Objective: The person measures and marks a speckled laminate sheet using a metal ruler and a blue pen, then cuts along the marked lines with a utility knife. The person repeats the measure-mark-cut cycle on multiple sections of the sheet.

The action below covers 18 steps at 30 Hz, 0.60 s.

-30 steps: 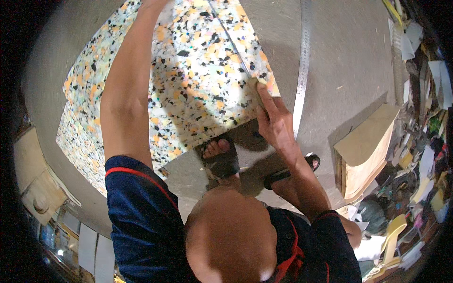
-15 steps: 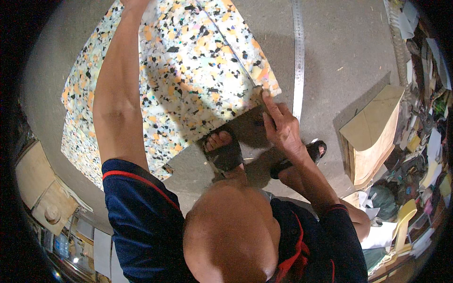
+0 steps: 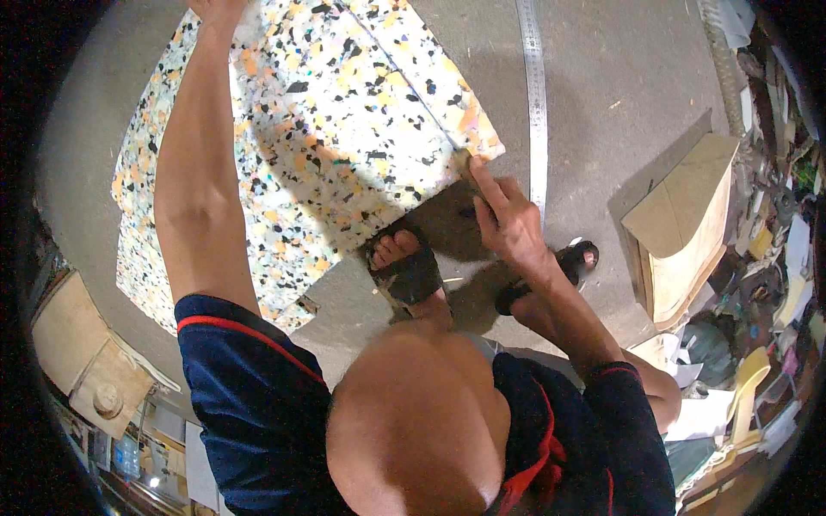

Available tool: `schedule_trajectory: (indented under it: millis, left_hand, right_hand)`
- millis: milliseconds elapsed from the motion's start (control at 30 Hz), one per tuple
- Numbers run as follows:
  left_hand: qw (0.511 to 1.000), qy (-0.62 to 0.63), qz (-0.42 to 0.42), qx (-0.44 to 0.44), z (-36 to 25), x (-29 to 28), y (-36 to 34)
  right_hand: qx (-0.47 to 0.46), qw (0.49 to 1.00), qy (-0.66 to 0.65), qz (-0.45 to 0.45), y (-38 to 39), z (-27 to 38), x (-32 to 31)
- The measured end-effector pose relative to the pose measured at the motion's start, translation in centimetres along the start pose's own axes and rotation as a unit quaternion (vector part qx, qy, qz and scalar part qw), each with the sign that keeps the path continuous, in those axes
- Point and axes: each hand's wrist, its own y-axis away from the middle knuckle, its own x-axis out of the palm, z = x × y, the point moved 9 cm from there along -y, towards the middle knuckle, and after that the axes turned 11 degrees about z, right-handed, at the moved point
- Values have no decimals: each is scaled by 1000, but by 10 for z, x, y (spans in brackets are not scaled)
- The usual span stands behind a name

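Observation:
A large speckled sheet [image 3: 327,129], white with orange and black flecks, lies on the floor beneath my arms, a thin straight line crossing its right part. My left hand [image 3: 219,10] reaches its far part at the top edge of the picture; its fingers are mostly cut off. My right hand [image 3: 508,215] is at the near right corner, index finger stretched to the lower end of that line, other fingers bent and apart from the thumb. A small dark shape under the fingertip is unclear. A long steel ruler [image 3: 533,103] lies just right of the sheet.
My sandaled feet [image 3: 404,267] are below the sheet. Curved tan board pieces [image 3: 675,211] stand at the right, with piled scraps and clutter [image 3: 774,275] beyond. Wooden boards [image 3: 73,335] and a blue plastic bottle [image 3: 129,451] are at the lower left.
The sheet, ruler and left arm have shifted leftward in the picture. My right hand has moved slightly right, its index finger staying at the sheet's corner near the line's end.

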Motion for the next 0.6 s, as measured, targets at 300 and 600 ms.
schedule_trajectory:
  millis: [300,600]
  left_hand:
    - [998,39,42,-20,-4,3,8]
    - [998,18,48,-45,-2,-5,4]
  right_hand:
    - [4,1000,-17,-8,7,-7,-4]
    - [13,1000,-16,-10,39,-19,6]
